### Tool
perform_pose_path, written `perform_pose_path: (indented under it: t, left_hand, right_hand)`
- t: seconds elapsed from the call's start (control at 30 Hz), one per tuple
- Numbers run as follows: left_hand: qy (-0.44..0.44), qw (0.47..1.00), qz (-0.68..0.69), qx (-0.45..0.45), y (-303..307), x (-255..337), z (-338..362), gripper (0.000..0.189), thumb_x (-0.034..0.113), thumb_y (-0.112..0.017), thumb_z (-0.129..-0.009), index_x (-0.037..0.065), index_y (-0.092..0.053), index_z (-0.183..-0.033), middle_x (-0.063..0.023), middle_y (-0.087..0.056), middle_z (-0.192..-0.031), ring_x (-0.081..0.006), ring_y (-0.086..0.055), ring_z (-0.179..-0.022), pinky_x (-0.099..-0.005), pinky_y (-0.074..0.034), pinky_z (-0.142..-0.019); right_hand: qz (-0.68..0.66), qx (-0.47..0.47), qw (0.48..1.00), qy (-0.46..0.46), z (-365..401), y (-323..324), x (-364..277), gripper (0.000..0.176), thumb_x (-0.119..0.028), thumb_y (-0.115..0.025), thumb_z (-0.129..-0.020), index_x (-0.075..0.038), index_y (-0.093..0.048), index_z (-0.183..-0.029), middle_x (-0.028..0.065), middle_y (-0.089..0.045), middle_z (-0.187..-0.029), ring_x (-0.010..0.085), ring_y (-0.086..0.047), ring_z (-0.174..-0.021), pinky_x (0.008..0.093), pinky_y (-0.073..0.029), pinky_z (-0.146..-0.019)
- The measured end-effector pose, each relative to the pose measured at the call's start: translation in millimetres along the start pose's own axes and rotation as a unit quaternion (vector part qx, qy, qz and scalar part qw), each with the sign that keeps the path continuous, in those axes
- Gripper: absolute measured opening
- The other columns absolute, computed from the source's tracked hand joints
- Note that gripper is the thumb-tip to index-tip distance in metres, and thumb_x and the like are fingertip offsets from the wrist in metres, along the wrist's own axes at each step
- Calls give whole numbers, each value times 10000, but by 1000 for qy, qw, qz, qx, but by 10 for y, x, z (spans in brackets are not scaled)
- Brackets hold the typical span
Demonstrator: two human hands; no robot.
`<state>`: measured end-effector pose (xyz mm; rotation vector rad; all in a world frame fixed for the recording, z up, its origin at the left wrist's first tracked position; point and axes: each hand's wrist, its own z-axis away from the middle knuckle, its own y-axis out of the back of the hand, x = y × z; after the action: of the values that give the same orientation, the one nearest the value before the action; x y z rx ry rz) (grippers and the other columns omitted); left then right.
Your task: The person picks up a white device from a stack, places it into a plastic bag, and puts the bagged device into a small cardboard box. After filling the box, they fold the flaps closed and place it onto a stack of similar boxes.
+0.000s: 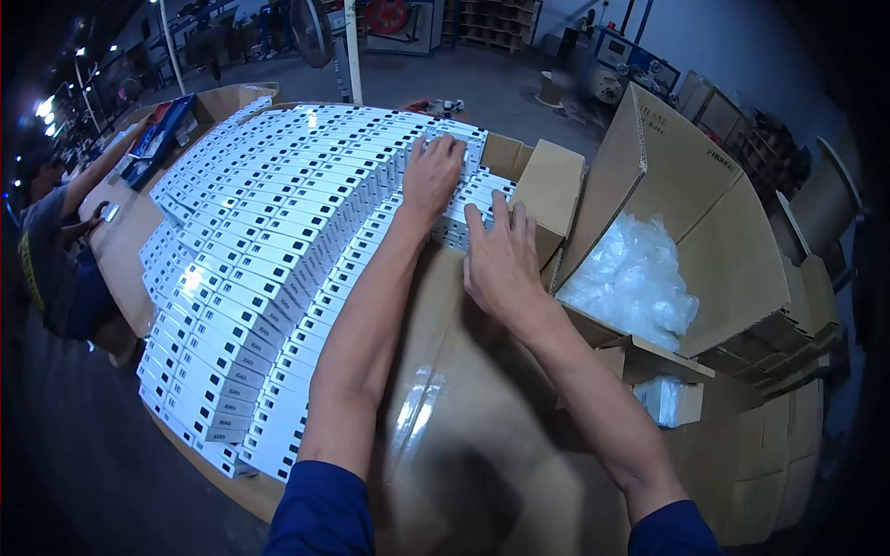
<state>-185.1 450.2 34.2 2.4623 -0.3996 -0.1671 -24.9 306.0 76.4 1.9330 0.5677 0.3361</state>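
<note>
Rows of slim white boxes (pixel 278 208) with small black squares are stacked in steps across the table. At their far right end, my left hand (pixel 434 176) lies over the upper boxes, its fingers bent over the tops. My right hand (pixel 505 255) is just beside it, fingers spread against a lower group of white boxes (pixel 451 221). An open brown carton (pixel 549 190) stands directly behind and to the right of my right hand. The palm sides of both hands are hidden.
A large cardboard carton (pixel 714 232) on the right holds clear plastic bags (pixel 635 278). Nearer me is a small open box (pixel 663 366) with plastic inside. Brown cardboard covers the table (pixel 473 408). At the far left, another person (pixel 65 222) reaches toward a blue tray (pixel 158 139).
</note>
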Motion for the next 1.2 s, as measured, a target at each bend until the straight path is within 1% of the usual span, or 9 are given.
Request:
perform_pose_path:
  t: [0.1,0.3,0.33,0.53,0.63,0.8,0.9,1.0,1.2]
  left_hand:
    - [-24,998,-59,-7,74,-9,65,204,137,-562,-933,95,-697,-1080,-82,-635,-1085,-242,-634,-1104,-486,-405,-1092]
    - [154,963,175,132,807,387,416,269,-20,-707,-790,32,-682,-1053,-150,-619,-1113,-335,-601,-1120,-481,-449,-1021]
    - [172,948,211,162,928,478,491,276,-43,-701,-787,24,-676,-1054,-159,-617,-1124,-344,-601,-1123,-481,-464,-1003]
    - [164,933,242,209,1790,1259,894,330,-109,-748,-716,10,-673,-1015,-157,-633,-1121,-337,-632,-1106,-434,-514,-956]
    - [131,937,278,168,2167,1678,984,325,-77,-754,-710,21,-653,-1003,-157,-606,-1157,-334,-615,-1131,-441,-526,-960]
    - [107,907,395,93,2280,2107,1002,211,-83,-644,-786,12,-667,-973,-143,-659,-985,-289,-666,-892,-371,-551,-770]
    - [71,885,459,26,2127,2356,493,120,-67,-656,-854,-19,-681,-962,-124,-680,-854,-246,-676,-742,-339,-550,-710]
    - [-31,865,494,-84,1616,2573,-129,103,15,-707,-882,-27,-705,-977,-159,-709,-874,-266,-692,-750,-364,-548,-718]
    - [-258,835,375,-308,204,3155,-759,279,200,-814,-842,-16,-737,-1001,-221,-731,-910,-368,-715,-824,-460,-559,-782]
  right_hand:
    - [-27,-13,999,-12,-18,33,-18,622,-82,-674,-837,37,-459,-1408,373,-387,-1456,587,-348,-1379,701,-317,-1119]
    - [-238,85,967,-35,-19,253,-40,631,-120,-638,-929,-77,-417,-1518,370,-424,-1446,520,-427,-1374,582,-351,-1152]
    - [-286,100,952,-27,-40,258,-30,646,-162,-653,-977,-123,-389,-1565,304,-541,-1364,393,-575,-1255,482,-468,-1066]
    - [-696,-73,706,-108,150,668,-17,442,-210,-647,-1031,-101,-577,-1454,9,-630,-1021,60,-555,-849,253,-516,-744]
    - [-617,-65,783,-43,480,877,185,228,-163,-629,-1026,-30,-703,-1196,-17,-627,-958,27,-523,-798,206,-454,-643]
    - [-617,-147,768,-89,1223,1449,765,178,-20,-549,-1029,16,-698,-1119,65,-685,-1073,121,-656,-918,270,-632,-752]
    - [-445,-38,891,-80,1500,1704,1267,199,-8,-569,-1001,-15,-731,-1116,94,-681,-1045,131,-659,-839,277,-565,-724]
    - [-262,76,946,-173,1579,2003,1722,233,-154,-609,-989,-66,-755,-1147,220,-679,-982,343,-685,-978,422,-529,-905]
    - [-183,196,941,-206,1493,2110,2205,290,-234,-661,-969,-101,-746,-1212,251,-642,-1139,395,-660,-1067,443,-517,-968]
